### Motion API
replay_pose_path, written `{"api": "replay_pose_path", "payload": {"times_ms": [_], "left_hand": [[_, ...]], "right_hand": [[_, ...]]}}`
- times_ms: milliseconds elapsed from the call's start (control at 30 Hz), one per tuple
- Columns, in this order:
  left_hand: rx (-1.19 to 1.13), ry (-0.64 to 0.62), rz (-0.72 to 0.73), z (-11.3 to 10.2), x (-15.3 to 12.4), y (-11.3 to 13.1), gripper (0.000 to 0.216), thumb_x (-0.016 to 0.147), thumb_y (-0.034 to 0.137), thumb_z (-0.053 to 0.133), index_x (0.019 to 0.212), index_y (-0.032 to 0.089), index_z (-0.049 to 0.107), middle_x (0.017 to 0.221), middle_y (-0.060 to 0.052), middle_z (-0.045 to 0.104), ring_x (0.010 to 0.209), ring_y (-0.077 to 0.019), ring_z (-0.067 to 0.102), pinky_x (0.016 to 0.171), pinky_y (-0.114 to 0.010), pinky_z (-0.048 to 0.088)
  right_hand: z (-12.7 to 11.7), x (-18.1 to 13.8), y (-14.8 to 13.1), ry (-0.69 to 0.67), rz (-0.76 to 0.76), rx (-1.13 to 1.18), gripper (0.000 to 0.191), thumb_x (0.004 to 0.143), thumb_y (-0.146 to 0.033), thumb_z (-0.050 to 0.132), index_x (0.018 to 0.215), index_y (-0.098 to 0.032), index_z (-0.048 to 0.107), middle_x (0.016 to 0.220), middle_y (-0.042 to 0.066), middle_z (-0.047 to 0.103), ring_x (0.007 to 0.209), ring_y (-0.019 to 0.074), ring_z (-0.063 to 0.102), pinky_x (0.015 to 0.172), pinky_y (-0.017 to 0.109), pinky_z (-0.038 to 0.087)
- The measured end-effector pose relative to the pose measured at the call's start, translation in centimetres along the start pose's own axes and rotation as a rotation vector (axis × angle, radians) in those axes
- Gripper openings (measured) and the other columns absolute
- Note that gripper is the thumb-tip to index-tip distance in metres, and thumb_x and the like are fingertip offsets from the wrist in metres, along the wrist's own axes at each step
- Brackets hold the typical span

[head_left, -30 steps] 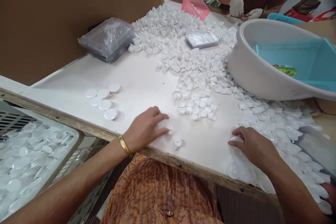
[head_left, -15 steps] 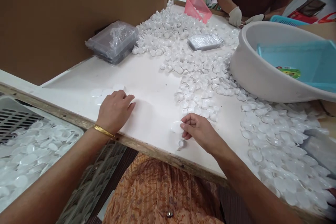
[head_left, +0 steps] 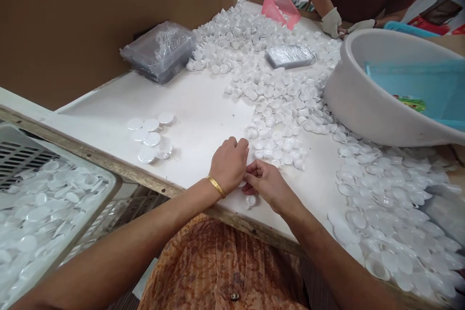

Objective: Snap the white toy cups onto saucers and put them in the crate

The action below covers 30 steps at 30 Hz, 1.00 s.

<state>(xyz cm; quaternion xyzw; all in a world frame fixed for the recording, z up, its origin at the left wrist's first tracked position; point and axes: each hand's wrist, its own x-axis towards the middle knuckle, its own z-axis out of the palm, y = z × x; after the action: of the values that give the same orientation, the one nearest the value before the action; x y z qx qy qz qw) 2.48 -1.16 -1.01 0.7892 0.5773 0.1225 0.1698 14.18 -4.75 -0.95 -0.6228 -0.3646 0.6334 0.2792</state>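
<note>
My right hand (head_left: 268,185) pinches a white round plastic piece (head_left: 241,184) near the front edge of the table. Only a sliver of that piece shows. My left hand (head_left: 229,164), with a gold bangle at its wrist, is closed and meets the right fingertips. Its own fingertips are hidden behind the knuckles, so I cannot tell what they grip. Just below my right hand a small white cup-like piece (head_left: 250,201) rests on the table. To the left, several white discs (head_left: 150,139) lie in a loose cluster.
Heaps of white plastic pieces (head_left: 286,92) spread over the table (head_left: 203,101). A large grey tub (head_left: 337,87) stands right, a pink scoop (head_left: 278,2) at the back. Wrapped packs (head_left: 160,51) sit by the cardboard. A crate (head_left: 109,193) of pieces stands lower left. A co-worker's gloved hands (head_left: 331,23) work opposite.
My left hand has moved right, from the disc cluster to my right hand, uncovering the discs. My right hand stays near the same spot with the white piece. The view has shifted slightly.
</note>
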Motion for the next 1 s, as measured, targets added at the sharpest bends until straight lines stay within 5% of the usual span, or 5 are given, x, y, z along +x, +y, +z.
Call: {"api": "replay_pose_path", "payload": {"times_ms": [200, 567, 800, 900, 1000], "left_hand": [[0.268, 0.026, 0.144, 0.8, 1.1, 0.3, 0.023, 0.086, 0.025, 0.036, 0.103, 0.018, 0.050, 0.091, -0.009, 0.050, 0.085, -0.0243, 0.046, 0.071, -0.037, 0.034], [0.383, -0.018, 0.206, 0.5, 1.3, 1.2, 0.018, 0.079, 0.022, 0.045, 0.095, 0.022, 0.052, 0.087, -0.007, 0.052, 0.082, -0.0233, 0.046, 0.071, -0.039, 0.031], [0.267, -0.088, 0.149, 0.2, 1.7, -0.1, 0.031, 0.089, 0.032, 0.028, 0.101, 0.020, 0.054, 0.084, -0.006, 0.061, 0.077, -0.0206, 0.054, 0.063, -0.030, 0.033], [0.339, -0.151, 0.060, -1.6, 1.7, -2.2, 0.036, 0.091, 0.039, 0.022, 0.102, 0.024, 0.052, 0.077, -0.003, 0.062, 0.064, -0.0172, 0.052, 0.052, -0.025, 0.026], [0.503, -0.110, -0.063, -4.2, 1.7, -5.4, 0.041, 0.091, 0.043, 0.017, 0.102, 0.025, 0.052, 0.076, -0.003, 0.061, 0.058, -0.0150, 0.044, 0.050, -0.023, 0.021]], "right_hand": [[-0.5, -0.2, 0.1, -0.099, -0.036, 0.118, 0.009, 0.072, -0.010, 0.056, 0.075, -0.016, 0.051, 0.068, -0.002, 0.056, 0.066, 0.0108, 0.062, 0.069, 0.028, 0.055], [-0.8, 0.6, 0.1, -0.101, 0.035, 0.220, 0.027, 0.064, -0.005, 0.054, 0.081, -0.020, 0.041, 0.062, -0.005, 0.055, 0.056, 0.0144, 0.062, 0.056, 0.030, 0.054], [-0.2, 0.2, 0.5, -0.098, -0.121, 0.156, 0.022, 0.071, -0.011, 0.055, 0.085, -0.021, 0.042, 0.062, -0.006, 0.052, 0.054, 0.0114, 0.059, 0.060, 0.030, 0.054], [-2.0, -1.7, 0.1, -0.065, -0.261, 0.002, 0.023, 0.074, -0.020, 0.059, 0.095, -0.023, 0.048, 0.084, 0.000, 0.059, 0.070, 0.0129, 0.061, 0.063, 0.029, 0.053], [-6.6, -5.2, 0.0, 0.095, -0.289, -0.240, 0.019, 0.081, -0.033, 0.054, 0.097, -0.023, 0.054, 0.107, 0.004, 0.057, 0.087, 0.0158, 0.059, 0.068, 0.030, 0.051]]}}
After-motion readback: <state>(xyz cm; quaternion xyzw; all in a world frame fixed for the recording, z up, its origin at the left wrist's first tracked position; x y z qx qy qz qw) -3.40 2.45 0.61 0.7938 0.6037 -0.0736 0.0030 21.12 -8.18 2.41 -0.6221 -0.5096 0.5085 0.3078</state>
